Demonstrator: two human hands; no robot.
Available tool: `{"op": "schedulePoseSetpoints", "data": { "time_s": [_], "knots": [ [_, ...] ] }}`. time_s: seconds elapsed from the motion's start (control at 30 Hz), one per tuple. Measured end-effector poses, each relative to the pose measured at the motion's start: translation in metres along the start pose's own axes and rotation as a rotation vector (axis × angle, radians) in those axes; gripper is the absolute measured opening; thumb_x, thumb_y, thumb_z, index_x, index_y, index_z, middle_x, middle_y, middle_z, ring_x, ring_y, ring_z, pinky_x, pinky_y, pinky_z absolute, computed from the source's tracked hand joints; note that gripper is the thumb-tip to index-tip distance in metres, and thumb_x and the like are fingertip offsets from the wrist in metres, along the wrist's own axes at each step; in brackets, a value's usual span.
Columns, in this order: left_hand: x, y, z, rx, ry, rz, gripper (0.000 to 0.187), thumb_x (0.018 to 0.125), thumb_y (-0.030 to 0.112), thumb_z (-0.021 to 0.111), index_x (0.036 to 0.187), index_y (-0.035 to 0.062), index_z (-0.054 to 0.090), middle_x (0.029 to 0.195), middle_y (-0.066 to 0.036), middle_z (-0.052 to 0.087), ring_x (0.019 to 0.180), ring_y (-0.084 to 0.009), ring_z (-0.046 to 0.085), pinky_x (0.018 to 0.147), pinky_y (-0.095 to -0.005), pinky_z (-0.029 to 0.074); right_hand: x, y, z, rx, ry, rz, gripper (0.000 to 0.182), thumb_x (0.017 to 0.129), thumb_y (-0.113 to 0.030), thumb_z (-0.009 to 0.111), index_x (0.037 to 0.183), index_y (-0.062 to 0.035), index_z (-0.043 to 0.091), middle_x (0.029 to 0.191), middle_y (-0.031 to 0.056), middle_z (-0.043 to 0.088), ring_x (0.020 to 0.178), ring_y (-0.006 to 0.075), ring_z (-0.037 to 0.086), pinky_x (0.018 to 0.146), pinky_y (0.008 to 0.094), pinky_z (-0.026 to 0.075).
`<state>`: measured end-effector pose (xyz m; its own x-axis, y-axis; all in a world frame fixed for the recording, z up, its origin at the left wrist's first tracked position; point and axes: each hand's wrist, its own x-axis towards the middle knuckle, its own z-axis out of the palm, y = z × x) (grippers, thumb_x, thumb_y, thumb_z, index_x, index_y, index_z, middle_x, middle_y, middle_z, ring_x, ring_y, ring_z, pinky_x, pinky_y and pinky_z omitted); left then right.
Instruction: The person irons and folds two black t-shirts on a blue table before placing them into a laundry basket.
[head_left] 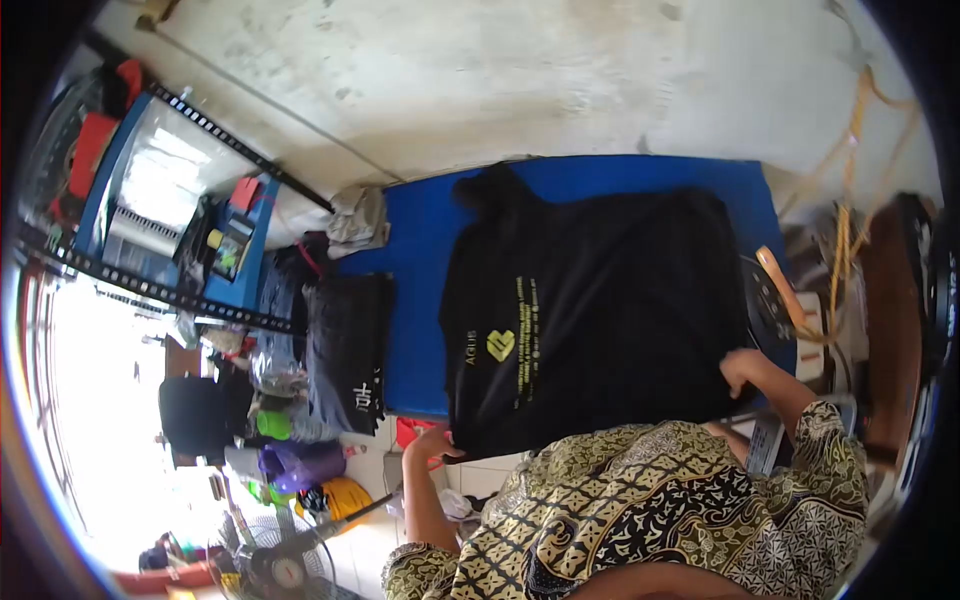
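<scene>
The work in hand looks like squaring up a black garment (620,290), spread across the blue table (418,350) in the middle of the frame. The left hand's (432,446) grip is pinched shut on its lower-left corner; the right hand's (742,370) grip is curled closed at its lower-right edge. The next move probably calls for even tension between both. The cloth lies broad and mostly flat, its yellow print (501,346) turned sideways, with a blurred, bunched part at upper left.
</scene>
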<state>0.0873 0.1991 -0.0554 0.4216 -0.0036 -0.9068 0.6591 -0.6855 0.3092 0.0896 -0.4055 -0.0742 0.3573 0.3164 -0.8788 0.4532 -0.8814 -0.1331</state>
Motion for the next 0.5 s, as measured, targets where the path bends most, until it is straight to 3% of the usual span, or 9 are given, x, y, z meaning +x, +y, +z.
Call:
{"op": "schedulePoseSetpoints", "data": {
  "time_s": [0.07, 0.1, 0.13, 0.23, 0.27, 0.33, 0.37, 0.43, 0.5],
  "knots": [
    [-0.012, 0.006, 0.019, 0.199, -0.045, 0.437, 0.035, 0.069, 0.024, 0.075, 0.087, 0.0021, 0.055, 0.071, -0.007, 0.058, 0.064, -0.0129, 0.053, 0.057, -0.0276, 0.043, 0.037, -0.024, -0.093, 0.044, 0.287, 0.119, 0.023, 0.066, -0.02, 0.067, 0.082, -0.003, 0.066, 0.09, 0.0161, 0.063, 0.086, 0.0308, 0.061, 0.076, 0.0413, 0.048],
    [-0.019, 0.005, 0.03, 0.168, -0.017, 0.42, 0.035, 0.069, 0.024, 0.075, 0.087, 0.0021, 0.055, 0.071, -0.007, 0.058, 0.064, -0.0129, 0.053, 0.057, -0.0276, 0.043, 0.053, -0.044, -0.138, 0.076, 0.728, -0.037, 0.033, 0.07, -0.018, 0.064, 0.098, -0.0022, 0.06, 0.108, 0.0147, 0.056, 0.098, 0.0314, 0.054, 0.083, 0.0436, 0.043],
    [-0.027, 0.005, 0.042, 0.066, -0.016, 0.463, 0.036, 0.07, 0.025, 0.074, 0.089, 0.001, 0.056, 0.072, -0.009, 0.059, 0.064, -0.0139, 0.053, 0.057, -0.0287, 0.043, 0.074, -0.069, -0.186, 0.071, 0.942, -0.155, 0.043, 0.073, -0.012, 0.061, 0.114, -0.0022, 0.05, 0.125, 0.0151, 0.043, 0.107, 0.0312, 0.047, 0.089, 0.0442, 0.038],
    [-0.151, 0.076, 0.051, 0.021, 0.131, 0.465, 0.035, 0.072, 0.021, 0.072, 0.096, 0.0008, 0.058, 0.075, -0.006, 0.059, 0.068, -0.0125, 0.054, 0.058, -0.0262, 0.043, 0.131, -0.157, -0.307, -0.107, 1.273, -0.459, 0.044, 0.082, -0.006, 0.046, 0.126, -0.0069, 0.04, 0.131, 0.0105, 0.038, 0.122, 0.0292, 0.034, 0.098, 0.0489, 0.029],
    [-0.169, 0.072, 0.05, 0.132, 0.162, 0.571, 0.03, 0.072, 0.02, 0.072, 0.089, 0.0001, 0.057, 0.071, -0.01, 0.055, 0.067, -0.0176, 0.054, 0.057, -0.0301, 0.041, 0.154, -0.175, -0.328, -0.127, 1.283, -0.523, 0.044, 0.082, -0.006, 0.046, 0.126, -0.0069, 0.04, 0.131, 0.0105, 0.038, 0.122, 0.0292, 0.034, 0.098, 0.0489, 0.029],
    [-0.213, 0.074, 0.045, 0.144, 0.242, 0.8, 0.026, 0.073, 0.017, 0.071, 0.083, -0.0013, 0.055, 0.07, -0.012, 0.051, 0.066, -0.0249, 0.053, 0.058, -0.0331, 0.041, 0.202, -0.204, -0.353, -0.518, 1.169, -0.557, 0.047, 0.084, -0.007, 0.044, 0.13, -0.0131, 0.036, 0.134, 0.0062, 0.036, 0.126, 0.0274, 0.029, 0.102, 0.0541, 0.022],
    [-0.231, 0.071, 0.042, 0.09, 0.193, 0.818, 0.024, 0.074, 0.015, 0.067, 0.084, -0.0027, 0.056, 0.075, -0.014, 0.056, 0.069, -0.0327, 0.054, 0.06, -0.0363, 0.044, 0.224, -0.209, -0.356, -0.711, 0.855, -0.492, 0.049, 0.084, -0.009, 0.046, 0.131, -0.0176, 0.036, 0.133, 0.0039, 0.036, 0.127, 0.0257, 0.028, 0.103, 0.0578, 0.017],
    [-0.26, 0.06, 0.031, 0.119, 0.185, 0.857, 0.02, 0.074, 0.013, 0.067, 0.082, -0.0017, 0.056, 0.076, -0.014, 0.055, 0.071, -0.0301, 0.054, 0.062, -0.0351, 0.043, 0.229, -0.203, -0.353, -0.852, 0.585, -0.482, 0.05, 0.084, -0.011, 0.048, 0.131, -0.0192, 0.035, 0.123, 0.0051, 0.048, 0.125, 0.0255, 0.032, 0.104, 0.058, 0.014],
    [-0.273, 0.041, 0.015, 0.128, 0.195, 0.945, 0.019, 0.073, 0.012, 0.067, 0.08, -0.0019, 0.055, 0.074, -0.012, 0.053, 0.071, -0.0286, 0.053, 0.062, -0.0349, 0.041, 0.232, -0.174, -0.346, -0.883, 0.466, -0.478, 0.04, 0.083, -0.014, 0.048, 0.123, -0.0177, 0.046, 0.106, 0.0058, 0.059, 0.118, 0.0249, 0.04, 0.103, 0.0583, 0.014]
  ]
}}
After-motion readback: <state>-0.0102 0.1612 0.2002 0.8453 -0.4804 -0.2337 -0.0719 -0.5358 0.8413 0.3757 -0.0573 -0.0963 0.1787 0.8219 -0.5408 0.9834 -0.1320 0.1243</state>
